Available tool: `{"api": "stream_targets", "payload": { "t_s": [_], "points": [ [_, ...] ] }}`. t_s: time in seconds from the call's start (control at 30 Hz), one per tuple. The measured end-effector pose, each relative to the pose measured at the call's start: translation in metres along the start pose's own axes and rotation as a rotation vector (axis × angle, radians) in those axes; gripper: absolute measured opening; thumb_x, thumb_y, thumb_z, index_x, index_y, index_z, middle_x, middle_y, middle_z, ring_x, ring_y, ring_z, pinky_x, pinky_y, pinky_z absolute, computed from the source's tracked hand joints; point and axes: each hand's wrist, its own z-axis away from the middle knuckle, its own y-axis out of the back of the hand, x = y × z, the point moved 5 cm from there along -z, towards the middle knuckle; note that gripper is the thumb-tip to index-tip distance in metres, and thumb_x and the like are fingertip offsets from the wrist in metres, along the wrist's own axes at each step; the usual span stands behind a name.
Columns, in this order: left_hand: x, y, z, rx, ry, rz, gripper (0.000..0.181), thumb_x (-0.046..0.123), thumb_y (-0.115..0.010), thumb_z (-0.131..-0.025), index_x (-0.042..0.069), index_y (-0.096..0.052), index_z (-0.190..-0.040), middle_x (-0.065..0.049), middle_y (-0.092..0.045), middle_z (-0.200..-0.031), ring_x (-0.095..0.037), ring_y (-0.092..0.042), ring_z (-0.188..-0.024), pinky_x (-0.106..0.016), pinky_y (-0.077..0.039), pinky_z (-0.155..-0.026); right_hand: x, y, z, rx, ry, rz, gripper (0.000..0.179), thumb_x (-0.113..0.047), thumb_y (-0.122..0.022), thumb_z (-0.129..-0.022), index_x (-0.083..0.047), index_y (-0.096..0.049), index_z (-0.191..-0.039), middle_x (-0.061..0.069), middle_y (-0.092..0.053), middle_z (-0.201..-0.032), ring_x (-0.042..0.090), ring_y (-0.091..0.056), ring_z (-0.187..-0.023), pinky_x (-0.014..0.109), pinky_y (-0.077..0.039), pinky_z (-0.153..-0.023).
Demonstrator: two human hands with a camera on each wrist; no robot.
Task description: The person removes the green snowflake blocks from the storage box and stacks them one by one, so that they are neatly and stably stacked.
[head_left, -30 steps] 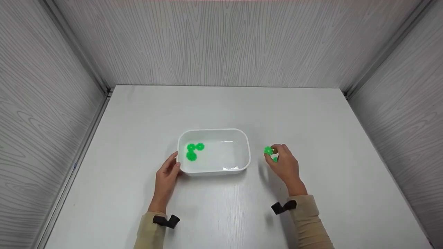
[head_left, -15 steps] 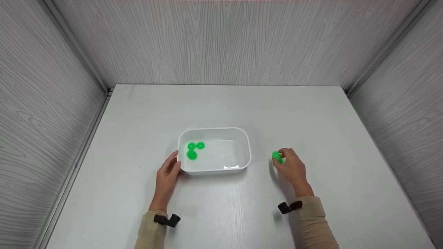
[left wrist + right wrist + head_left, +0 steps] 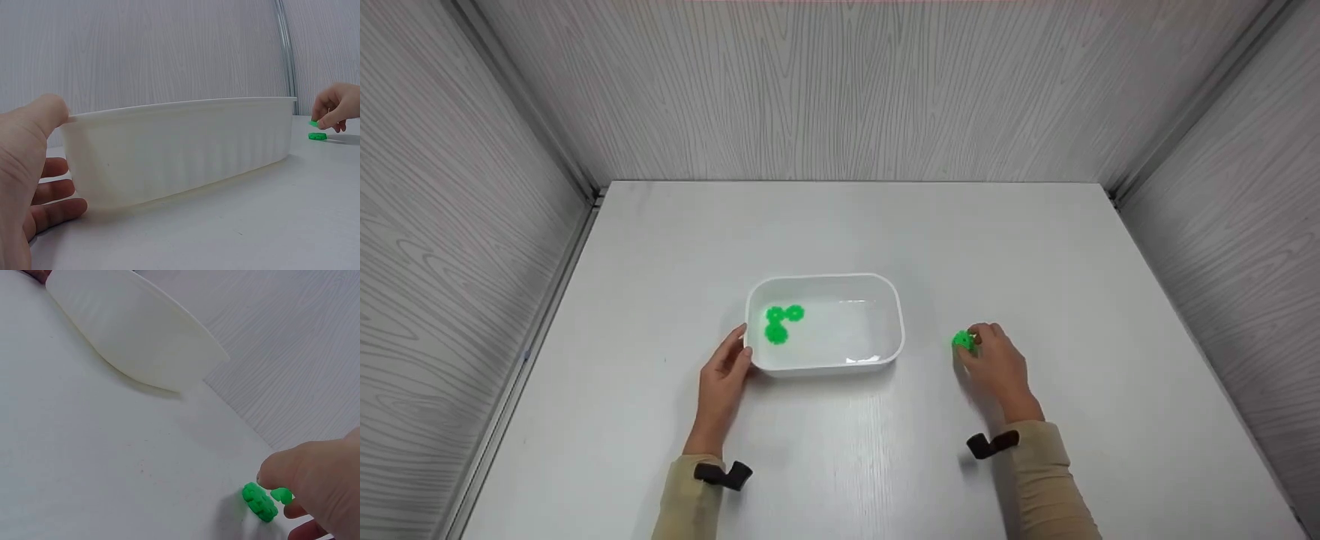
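Observation:
A white rectangular plastic container (image 3: 877, 366) sits mid-table with several green flower-shaped discs (image 3: 776, 333) at its left end inside. My left hand (image 3: 724, 384) holds the container's left end; in the left wrist view the thumb lies at the rim and the fingers are bent against the wall below. To the right of the container, my right hand (image 3: 997, 367) pinches a small green disc (image 3: 314, 123) low over the table. Just beneath it is another green toothed disc (image 3: 260, 501), on or close to the tabletop. The fingers partly hide the held disc.
The white table (image 3: 840, 232) is bounded by wood-grain panels (image 3: 840, 90) at the back and both sides. Black wrist mounts (image 3: 992, 445) sit on both sleeves.
My right hand has moved right and down, away from the container, with the green pieces now close to the table. My left hand keeps its place on the container.

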Motion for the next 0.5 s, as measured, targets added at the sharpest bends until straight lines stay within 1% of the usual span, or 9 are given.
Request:
{"api": "stream_targets", "payload": {
  "t_s": [0.1, 0.2, 0.33, 0.4, 0.47, 0.5],
  "points": [
    [0.000, 0.000, 0.000, -0.004, 0.016, 0.003, 0.047, 0.040, -0.059, -0.090, 0.028, -0.050, -0.134, -0.006, -0.055, -0.126, -0.019, -0.052, -0.111, -0.026, -0.048, -0.085, 0.001, -0.001, 0.000, -0.029, -0.012, -0.007, 0.032, -0.024, -0.061, -0.088, -0.002, -0.056, -0.111, 0.012, -0.054, -0.103, 0.026, -0.055, -0.093, 0.044, -0.048, -0.077],
    [0.001, -0.001, 0.001, -0.016, 0.034, 0.015, 0.044, 0.034, -0.058, -0.092, 0.027, -0.049, -0.135, -0.006, -0.053, -0.129, -0.019, -0.050, -0.116, -0.025, -0.047, -0.087, 0.003, -0.002, 0.000, -0.052, -0.020, -0.015, 0.033, -0.025, -0.060, -0.089, -0.002, -0.056, -0.113, 0.012, -0.053, -0.104, 0.027, -0.055, -0.096, 0.045, -0.047, -0.080],
    [0.012, -0.003, 0.003, -0.032, 0.034, 0.018, 0.043, 0.023, -0.055, -0.095, 0.020, -0.048, -0.137, -0.009, -0.049, -0.134, -0.023, -0.048, -0.120, -0.024, -0.047, -0.087, 0.003, -0.003, 0.000, -0.056, -0.019, -0.018, 0.034, -0.025, -0.059, -0.089, -0.002, -0.056, -0.113, 0.012, -0.053, -0.103, 0.027, -0.054, -0.095, 0.045, -0.047, -0.079],
    [0.019, -0.003, 0.005, -0.033, 0.030, 0.010, 0.044, 0.022, -0.055, -0.095, 0.016, -0.047, -0.138, -0.009, -0.048, -0.136, -0.024, -0.047, -0.121, -0.023, -0.047, -0.087, 0.003, -0.003, 0.000, -0.056, -0.018, -0.015, 0.034, -0.026, -0.058, -0.089, -0.002, -0.057, -0.113, 0.012, -0.053, -0.103, 0.026, -0.054, -0.094, 0.045, -0.047, -0.079],
    [0.021, -0.004, 0.006, -0.034, 0.029, 0.012, 0.044, 0.022, -0.055, -0.095, 0.016, -0.047, -0.138, -0.008, -0.048, -0.136, -0.024, -0.047, -0.121, -0.024, -0.047, -0.087, 0.003, -0.004, -0.001, -0.057, -0.017, -0.013, 0.034, -0.026, -0.058, -0.089, -0.002, -0.057, -0.113, 0.011, -0.053, -0.102, 0.026, -0.053, -0.094, 0.045, -0.046, -0.079],
    [0.019, -0.003, 0.005, -0.033, 0.029, 0.016, 0.044, 0.024, -0.055, -0.095, 0.018, -0.048, -0.137, -0.007, -0.048, -0.136, -0.023, -0.047, -0.121, -0.023, -0.046, -0.088, 0.004, -0.004, -0.001, -0.056, -0.019, -0.012, 0.034, -0.027, -0.058, -0.089, -0.002, -0.057, -0.113, 0.011, -0.053, -0.102, 0.026, -0.053, -0.094, 0.045, -0.046, -0.079]
  ]
}}
